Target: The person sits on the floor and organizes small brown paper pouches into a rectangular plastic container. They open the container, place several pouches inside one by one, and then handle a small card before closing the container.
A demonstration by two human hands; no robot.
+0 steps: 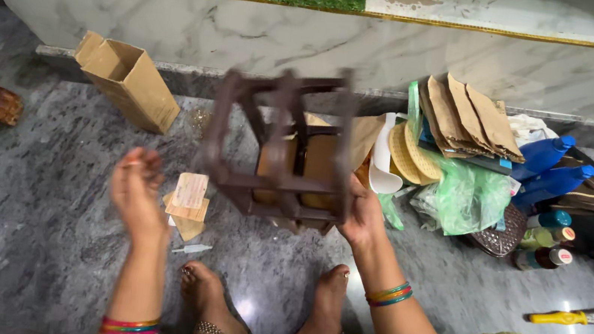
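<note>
My right hand (362,217) grips a dark brown wooden frame (281,146), a small stool or stand, held up above the grey floor and blurred by motion. My left hand (135,183) is raised to the left of the frame, apart from it, fingers curled around something small that I cannot make out. Just right of that hand, small pieces of sandpaper or card (188,203) lie on the floor. My bare feet (261,302) rest on the floor below the frame.
An open cardboard box (128,81) lies at the back left. At the right is a pile of brown paper bags (469,120), green plastic (471,196), blue bottles (550,168) and small paint bottles (548,239). A yellow-handled brush (577,317) lies at the right. A marble step (327,42) runs behind.
</note>
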